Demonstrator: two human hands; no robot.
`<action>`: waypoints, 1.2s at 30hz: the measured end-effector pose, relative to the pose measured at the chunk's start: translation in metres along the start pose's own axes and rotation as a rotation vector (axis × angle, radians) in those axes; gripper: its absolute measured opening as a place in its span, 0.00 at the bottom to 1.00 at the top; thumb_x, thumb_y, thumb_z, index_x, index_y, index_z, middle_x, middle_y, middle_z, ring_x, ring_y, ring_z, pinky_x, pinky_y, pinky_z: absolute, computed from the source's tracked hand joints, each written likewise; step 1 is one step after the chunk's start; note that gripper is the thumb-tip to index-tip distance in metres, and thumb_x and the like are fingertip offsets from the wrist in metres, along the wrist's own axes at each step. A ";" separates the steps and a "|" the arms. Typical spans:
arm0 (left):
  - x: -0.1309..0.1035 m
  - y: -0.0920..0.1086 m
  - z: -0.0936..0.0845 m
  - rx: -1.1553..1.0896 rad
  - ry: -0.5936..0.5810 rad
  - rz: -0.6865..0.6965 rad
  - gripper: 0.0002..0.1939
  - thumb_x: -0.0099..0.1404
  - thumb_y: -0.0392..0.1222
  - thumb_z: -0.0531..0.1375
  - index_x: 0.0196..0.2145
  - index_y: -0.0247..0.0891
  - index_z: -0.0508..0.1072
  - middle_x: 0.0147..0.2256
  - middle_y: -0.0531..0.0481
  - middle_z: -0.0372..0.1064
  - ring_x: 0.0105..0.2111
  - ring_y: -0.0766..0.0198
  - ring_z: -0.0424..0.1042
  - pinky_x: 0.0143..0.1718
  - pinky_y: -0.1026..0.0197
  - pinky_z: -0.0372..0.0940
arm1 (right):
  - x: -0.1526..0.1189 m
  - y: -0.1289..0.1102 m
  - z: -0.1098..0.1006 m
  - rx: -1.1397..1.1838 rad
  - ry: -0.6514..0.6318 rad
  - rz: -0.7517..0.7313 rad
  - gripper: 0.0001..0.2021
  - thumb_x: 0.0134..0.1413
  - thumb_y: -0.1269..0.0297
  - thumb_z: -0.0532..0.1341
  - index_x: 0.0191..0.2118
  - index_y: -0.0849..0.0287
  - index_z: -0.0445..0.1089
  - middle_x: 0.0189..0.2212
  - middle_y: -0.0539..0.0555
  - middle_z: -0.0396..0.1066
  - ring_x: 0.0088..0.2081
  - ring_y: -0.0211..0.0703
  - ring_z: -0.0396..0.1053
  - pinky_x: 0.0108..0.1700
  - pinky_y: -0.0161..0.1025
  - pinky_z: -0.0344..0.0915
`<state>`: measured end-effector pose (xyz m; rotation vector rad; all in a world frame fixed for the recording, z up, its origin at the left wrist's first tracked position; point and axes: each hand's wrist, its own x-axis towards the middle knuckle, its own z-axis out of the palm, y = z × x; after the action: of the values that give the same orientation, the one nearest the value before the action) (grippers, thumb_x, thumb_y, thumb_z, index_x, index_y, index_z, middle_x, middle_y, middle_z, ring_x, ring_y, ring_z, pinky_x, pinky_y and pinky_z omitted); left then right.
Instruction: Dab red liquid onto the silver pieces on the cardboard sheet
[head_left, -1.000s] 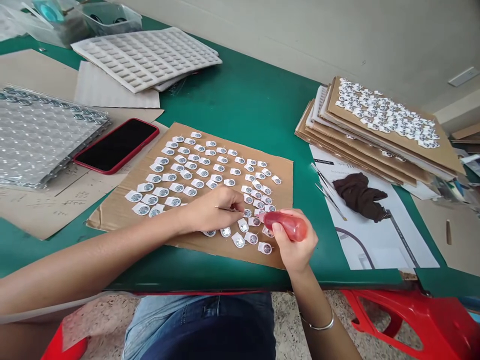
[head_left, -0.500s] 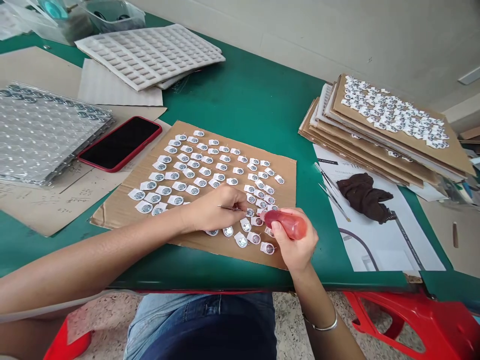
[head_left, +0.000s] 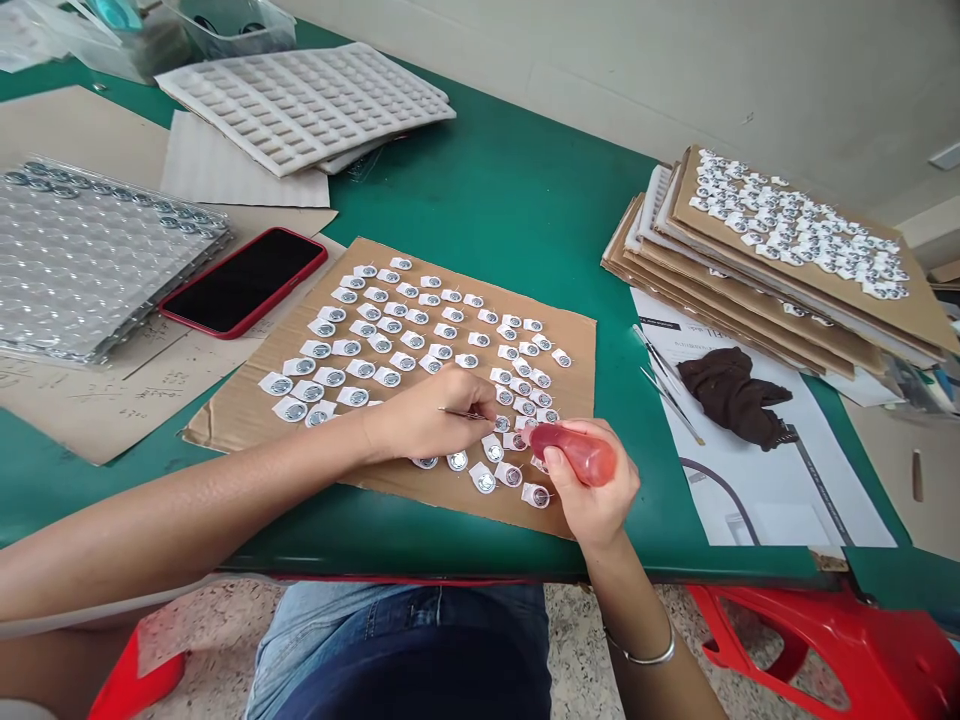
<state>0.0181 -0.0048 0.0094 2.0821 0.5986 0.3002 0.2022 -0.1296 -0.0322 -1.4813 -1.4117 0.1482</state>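
Observation:
A cardboard sheet (head_left: 570, 345) carries rows of small round metallic pieces on white tabs. Over its lower middle, my left hand (head_left: 439, 412) is closed in a pinch around a thin metal tool (head_left: 459, 413); its tip is too small to make out. My right hand (head_left: 600, 505) grips a red squeeze bottle (head_left: 577, 453), tilted so its nozzle points left and down. That nozzle is close above a round piece (head_left: 514, 441) near the left fingertips; whether it touches cannot be seen. Some pieces are hidden under the hands.
On the left lie a red-cased phone (head_left: 244, 282), a clear plastic tray (head_left: 82, 265) and white moulded trays (head_left: 300, 110). At the right are stacked cardboard sheets (head_left: 750, 265), tweezers (head_left: 670, 385), a dark brown cloth (head_left: 731, 393) and a printed paper (head_left: 720, 500).
Both hands stay almost in place. The red bottle tilts slightly more, with its rear end a little lower and further right. The whole view shifts slightly.

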 end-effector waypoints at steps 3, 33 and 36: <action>0.000 0.000 0.000 0.008 -0.002 -0.002 0.07 0.54 0.27 0.55 0.25 0.31 0.72 0.22 0.54 0.66 0.21 0.73 0.61 0.22 0.69 0.54 | 0.000 0.000 -0.001 0.010 -0.006 -0.008 0.14 0.43 0.69 0.67 0.38 0.59 0.68 0.34 0.53 0.71 0.35 0.42 0.70 0.38 0.41 0.69; 0.000 -0.001 0.001 -0.024 -0.005 -0.034 0.06 0.54 0.28 0.55 0.24 0.32 0.71 0.22 0.54 0.66 0.21 0.72 0.62 0.22 0.69 0.55 | 0.000 -0.001 -0.001 0.003 -0.018 -0.027 0.12 0.46 0.67 0.66 0.38 0.59 0.68 0.33 0.55 0.72 0.35 0.44 0.71 0.38 0.44 0.70; 0.000 -0.001 0.001 -0.023 -0.008 -0.042 0.06 0.55 0.29 0.55 0.24 0.33 0.70 0.22 0.54 0.66 0.21 0.72 0.62 0.22 0.69 0.55 | 0.000 -0.001 -0.001 0.007 -0.014 -0.022 0.12 0.46 0.67 0.66 0.38 0.58 0.68 0.33 0.54 0.72 0.35 0.44 0.71 0.38 0.44 0.69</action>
<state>0.0178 -0.0048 0.0078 2.0450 0.6306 0.2727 0.2025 -0.1306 -0.0315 -1.4605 -1.4370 0.1496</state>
